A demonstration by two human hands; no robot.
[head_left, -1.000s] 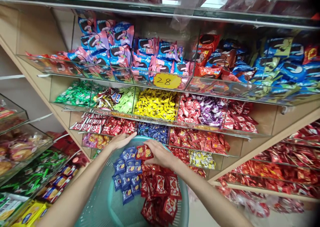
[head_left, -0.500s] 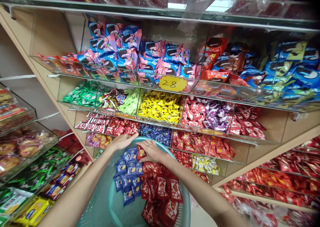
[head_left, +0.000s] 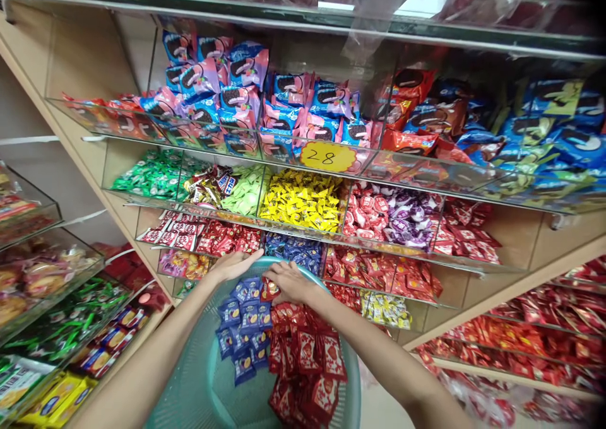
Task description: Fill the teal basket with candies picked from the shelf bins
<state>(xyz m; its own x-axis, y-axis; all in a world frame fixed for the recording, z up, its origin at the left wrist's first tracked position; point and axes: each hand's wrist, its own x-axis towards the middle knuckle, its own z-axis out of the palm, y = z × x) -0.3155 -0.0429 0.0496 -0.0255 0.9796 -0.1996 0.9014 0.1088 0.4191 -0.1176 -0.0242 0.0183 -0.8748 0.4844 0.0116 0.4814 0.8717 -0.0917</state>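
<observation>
A green plastic basket (head_left: 222,388) is below me, with blue candy packets (head_left: 249,317) on its left side and red candy packets (head_left: 307,351) heaped on its right. My left hand (head_left: 235,265) is at the far rim, fingers stretched out flat and nothing visible in them. Inside the far end of the basket, my right hand (head_left: 293,284) rests over the heap with fingers bent and apart. Its fingertips are at a single red packet (head_left: 270,289) beside the blue ones. The underside of this hand is hidden.
Shelves with clear fronts rise ahead, holding blue-pink cookie packs (head_left: 246,66), yellow candies (head_left: 303,199) and blue packets (head_left: 293,251). A yellow price tag (head_left: 328,156) reads 28. More shelves stand at left, with packaged buns (head_left: 45,281), and at right, with red packets (head_left: 534,299).
My right hand has drawn back slightly to the right, its fingers more bent, uncovering more of the single red packet. My left hand stays at the rim.
</observation>
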